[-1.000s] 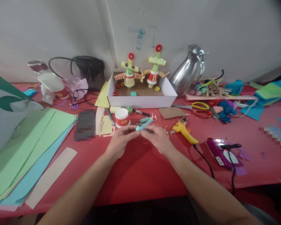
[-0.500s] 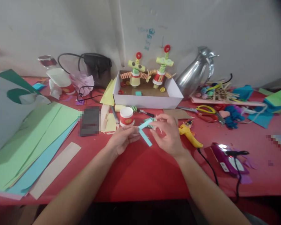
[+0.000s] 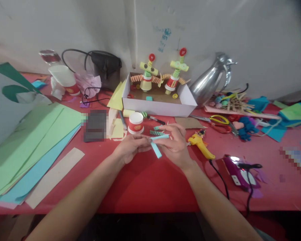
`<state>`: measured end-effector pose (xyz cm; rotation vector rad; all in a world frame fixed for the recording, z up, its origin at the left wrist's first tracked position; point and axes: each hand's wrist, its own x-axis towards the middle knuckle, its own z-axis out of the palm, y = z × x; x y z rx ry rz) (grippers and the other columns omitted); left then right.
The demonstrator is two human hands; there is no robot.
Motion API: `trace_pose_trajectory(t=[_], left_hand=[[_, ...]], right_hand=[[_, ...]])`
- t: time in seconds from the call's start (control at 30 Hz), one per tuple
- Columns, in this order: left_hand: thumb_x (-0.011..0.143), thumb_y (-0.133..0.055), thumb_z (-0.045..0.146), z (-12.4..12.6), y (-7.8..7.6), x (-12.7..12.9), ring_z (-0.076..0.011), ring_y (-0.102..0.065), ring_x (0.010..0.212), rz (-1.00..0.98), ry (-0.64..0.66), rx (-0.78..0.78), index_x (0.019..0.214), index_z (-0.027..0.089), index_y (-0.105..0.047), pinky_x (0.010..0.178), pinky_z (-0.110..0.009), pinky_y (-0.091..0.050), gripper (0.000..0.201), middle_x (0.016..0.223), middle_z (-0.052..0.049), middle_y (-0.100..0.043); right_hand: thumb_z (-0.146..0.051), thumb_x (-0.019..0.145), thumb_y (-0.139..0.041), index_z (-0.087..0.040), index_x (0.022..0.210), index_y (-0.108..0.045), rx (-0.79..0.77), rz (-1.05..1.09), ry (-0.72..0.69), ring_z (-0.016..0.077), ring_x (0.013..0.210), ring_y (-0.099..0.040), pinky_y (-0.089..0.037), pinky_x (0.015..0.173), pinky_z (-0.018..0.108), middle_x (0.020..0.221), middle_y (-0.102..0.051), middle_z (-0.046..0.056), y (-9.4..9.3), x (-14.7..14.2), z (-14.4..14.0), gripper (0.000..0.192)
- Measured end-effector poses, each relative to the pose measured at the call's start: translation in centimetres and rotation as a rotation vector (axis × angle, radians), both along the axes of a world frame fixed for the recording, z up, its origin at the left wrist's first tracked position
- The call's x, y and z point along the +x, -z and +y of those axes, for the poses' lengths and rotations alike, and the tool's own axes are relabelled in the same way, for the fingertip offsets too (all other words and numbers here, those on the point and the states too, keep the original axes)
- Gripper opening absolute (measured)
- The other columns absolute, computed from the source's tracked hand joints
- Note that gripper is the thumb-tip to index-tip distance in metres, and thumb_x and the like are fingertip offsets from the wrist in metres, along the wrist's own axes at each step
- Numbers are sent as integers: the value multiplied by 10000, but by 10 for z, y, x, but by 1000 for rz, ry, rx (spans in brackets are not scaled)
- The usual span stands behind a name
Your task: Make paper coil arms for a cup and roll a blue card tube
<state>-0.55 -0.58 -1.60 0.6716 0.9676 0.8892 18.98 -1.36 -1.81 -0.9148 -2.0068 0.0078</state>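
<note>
At the far left a stack of green and blue paper sheets (image 3: pixel 32 147) lies on the red surface (image 3: pixel 145 184), with a tan paper strip (image 3: pixel 55 176) just beside it at 4 o'clock. Farther in, a small red-and-white paper cup (image 3: pixel 135 123) stands in front of a white cardboard box (image 3: pixel 158 100) that holds two paper figures (image 3: pixel 163 75). The left hand (image 3: pixel 130 147) sits near the middle of the surface, its fingers (image 3: pixel 145 143) pinched together on the near end of a pale blue paper strip (image 3: pixel 157 144). The strip is folded into two legs, one running toward 3 o'clock and one pointing toward 5 o'clock, held just above the surface between both hands. The right hand (image 3: pixel 174 144) meets it from the other side, fingers clamped on the strip's upper leg. A green folded paper spring (image 3: pixel 157 131) lies just beyond the hands at 12 o'clock. To the right lie a yellow glue gun (image 3: pixel 200 144), yellow-handled scissors (image 3: pixel 217 119) and a metal jug (image 3: pixel 210 80).
</note>
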Motion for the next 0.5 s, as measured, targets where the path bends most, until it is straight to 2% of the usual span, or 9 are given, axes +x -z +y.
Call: trace_pose_trajectory(t=[0.23, 0.5], left_hand=[[636, -859, 241, -4, 5, 0, -137, -690, 797, 21, 25, 135, 872, 123, -772, 814, -273, -569, 279, 865, -60, -746], [645, -811, 207, -5, 8, 5, -125, -667, 685, 153, -49, 267, 790, 160, -775, 727, -261, -559, 158, 729, -25, -739]], right_hand=[[-258, 869, -698, -307, 870, -741, -43, 35, 46, 260, 1113, -521, -429, 971, 485, 1119, -682, 19, -3, -5, 0, 65], [-241, 871, -691, -280, 842, -713, -27, -11, 55, 265, 1110, -523, -427, 949, 482, 1089, -692, 30, -5, -5, -2, 54]])
